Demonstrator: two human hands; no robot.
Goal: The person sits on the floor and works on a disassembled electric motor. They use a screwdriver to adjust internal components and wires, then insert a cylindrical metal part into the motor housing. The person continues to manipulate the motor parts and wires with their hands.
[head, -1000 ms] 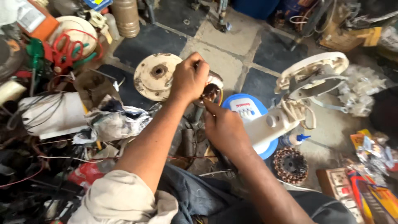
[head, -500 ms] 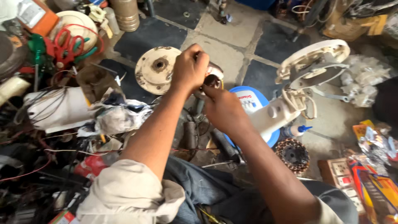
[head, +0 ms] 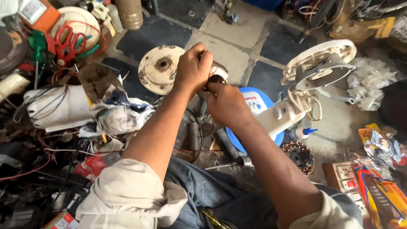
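Two bare hands at work over one small dark motor part with a metal end (head: 217, 74): left hand (head: 193, 70) clenched over its top, right hand (head: 227, 104) pinching it from below. Just left of the grip, one round cream metal cover plate (head: 157, 70); to the right, one white plastic fan stand (head: 313, 76) across one blue round base (head: 258, 104); below right, one copper-wound stator (head: 298, 156).

Even, soft daylight; faint shadows, slight motion blur, wide-angle edge distortion.
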